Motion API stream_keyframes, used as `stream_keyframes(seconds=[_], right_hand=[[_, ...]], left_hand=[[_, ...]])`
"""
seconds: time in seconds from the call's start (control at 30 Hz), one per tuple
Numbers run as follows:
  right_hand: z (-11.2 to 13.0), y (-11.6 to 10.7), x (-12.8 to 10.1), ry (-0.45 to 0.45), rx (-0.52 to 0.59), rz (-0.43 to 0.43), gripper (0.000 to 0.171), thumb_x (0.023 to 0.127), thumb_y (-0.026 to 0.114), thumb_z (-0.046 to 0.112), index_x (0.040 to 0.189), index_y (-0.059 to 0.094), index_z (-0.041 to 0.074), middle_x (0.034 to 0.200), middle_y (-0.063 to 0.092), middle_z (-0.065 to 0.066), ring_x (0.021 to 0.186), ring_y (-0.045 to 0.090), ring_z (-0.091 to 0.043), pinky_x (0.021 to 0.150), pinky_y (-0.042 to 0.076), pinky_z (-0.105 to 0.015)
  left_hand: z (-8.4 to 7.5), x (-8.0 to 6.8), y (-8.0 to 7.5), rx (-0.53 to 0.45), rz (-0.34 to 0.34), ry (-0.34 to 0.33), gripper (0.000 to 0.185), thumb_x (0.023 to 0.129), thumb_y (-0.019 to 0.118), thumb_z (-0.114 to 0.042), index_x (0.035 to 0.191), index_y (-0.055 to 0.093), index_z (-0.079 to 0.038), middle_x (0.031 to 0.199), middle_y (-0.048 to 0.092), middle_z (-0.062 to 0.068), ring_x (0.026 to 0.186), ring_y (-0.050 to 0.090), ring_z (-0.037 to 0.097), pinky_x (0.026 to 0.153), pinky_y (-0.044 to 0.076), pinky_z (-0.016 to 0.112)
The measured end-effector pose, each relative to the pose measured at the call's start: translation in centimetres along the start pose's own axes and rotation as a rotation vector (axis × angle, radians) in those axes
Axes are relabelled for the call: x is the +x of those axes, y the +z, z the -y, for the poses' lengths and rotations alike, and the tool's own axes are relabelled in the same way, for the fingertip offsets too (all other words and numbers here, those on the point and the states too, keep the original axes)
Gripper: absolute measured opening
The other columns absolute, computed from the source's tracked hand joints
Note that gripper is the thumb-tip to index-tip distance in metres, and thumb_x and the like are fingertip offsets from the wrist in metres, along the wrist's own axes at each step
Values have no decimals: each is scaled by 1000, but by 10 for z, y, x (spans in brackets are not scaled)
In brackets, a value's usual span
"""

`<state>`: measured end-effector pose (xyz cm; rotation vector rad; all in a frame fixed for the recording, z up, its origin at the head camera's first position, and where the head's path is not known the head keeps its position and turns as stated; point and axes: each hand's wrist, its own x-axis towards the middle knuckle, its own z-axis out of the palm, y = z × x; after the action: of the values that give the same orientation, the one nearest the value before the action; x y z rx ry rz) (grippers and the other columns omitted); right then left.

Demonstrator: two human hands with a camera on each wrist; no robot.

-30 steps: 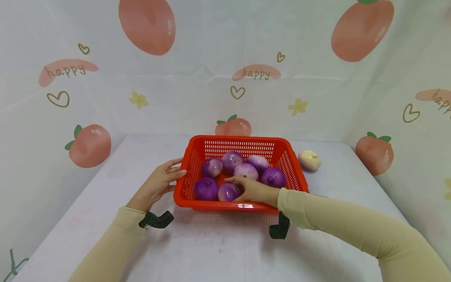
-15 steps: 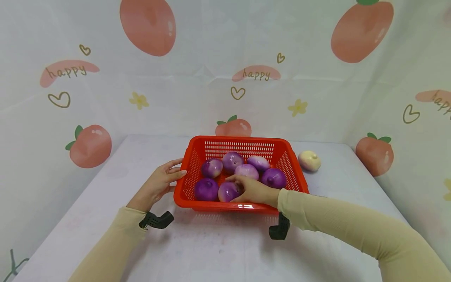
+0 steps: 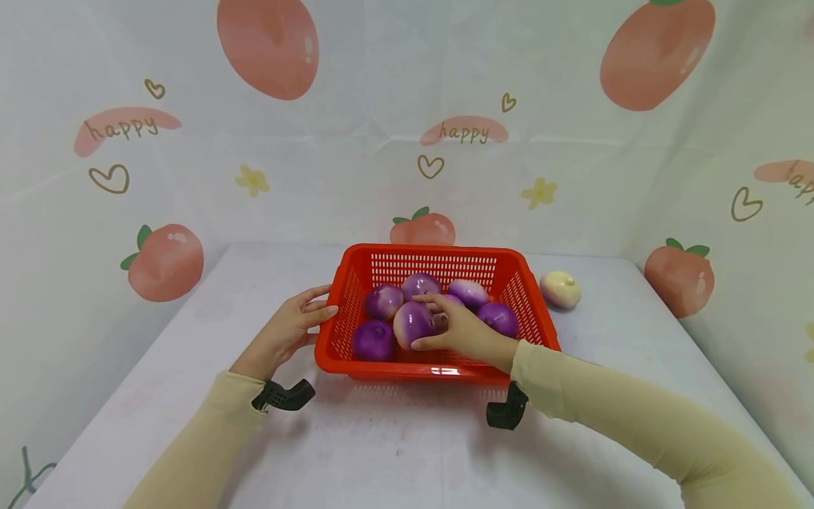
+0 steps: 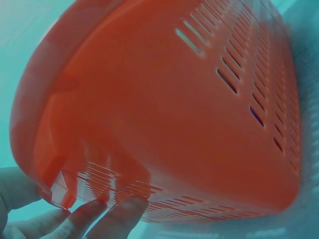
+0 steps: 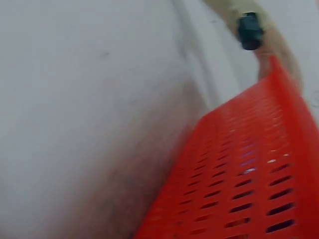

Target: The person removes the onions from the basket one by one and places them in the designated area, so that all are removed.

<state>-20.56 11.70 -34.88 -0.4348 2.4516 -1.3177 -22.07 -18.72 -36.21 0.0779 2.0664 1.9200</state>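
Left hand (image 3: pixel 284 332) grips one red plastic basket (image 3: pixel 394 371) of six round purple onions (image 3: pixel 373 341); right hand (image 3: pixel 469 332) pinches a seventh onion (image 3: pixel 412 325); one cream onion (image 3: pixel 560 290) lies outside.

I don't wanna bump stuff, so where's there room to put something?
The table is bare in front of the red basket, between the sleeves, and right of the pale onion. It's crowded inside the basket, with purple onions and the right hand.

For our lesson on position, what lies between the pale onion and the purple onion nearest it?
In the head view: the red basket's right wall, the pale onion outside and that purple onion inside.
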Motion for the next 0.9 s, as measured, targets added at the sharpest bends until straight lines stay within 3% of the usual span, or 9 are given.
stream_keyframes(seconds=[0.2,0.43,0.67,0.9], right_hand=[[5,-13,-2,-35,159,-9,73,80,79,29,143,41,33,139,46,-8,126,52,-31,99,50,-46],[11,-37,-10,-118,367,-38,70,85,75,22,144,38,34,143,42,-8,131,44,-32,101,47,-49],[14,-62,-25,-192,640,-57,69,93,61,2,150,31,28,141,35,-12,113,56,-23,89,55,-36],[9,-85,-42,-279,826,-74,64,98,52,3,150,28,30,139,32,-9,118,54,-22,91,54,-37]], left_hand=[[1,2,0,-9,-3,0,65,97,58,-19,152,26,-9,145,43,26,97,65,12,83,58,40],[2,1,-1,-7,8,10,67,97,59,-20,153,24,-7,145,43,26,97,65,12,83,58,41],[1,1,0,-14,2,8,65,97,58,-18,152,25,-8,144,45,25,96,65,12,82,58,40],[2,-1,0,-41,23,33,67,96,59,-15,152,23,-5,137,52,21,96,65,12,79,59,37]])
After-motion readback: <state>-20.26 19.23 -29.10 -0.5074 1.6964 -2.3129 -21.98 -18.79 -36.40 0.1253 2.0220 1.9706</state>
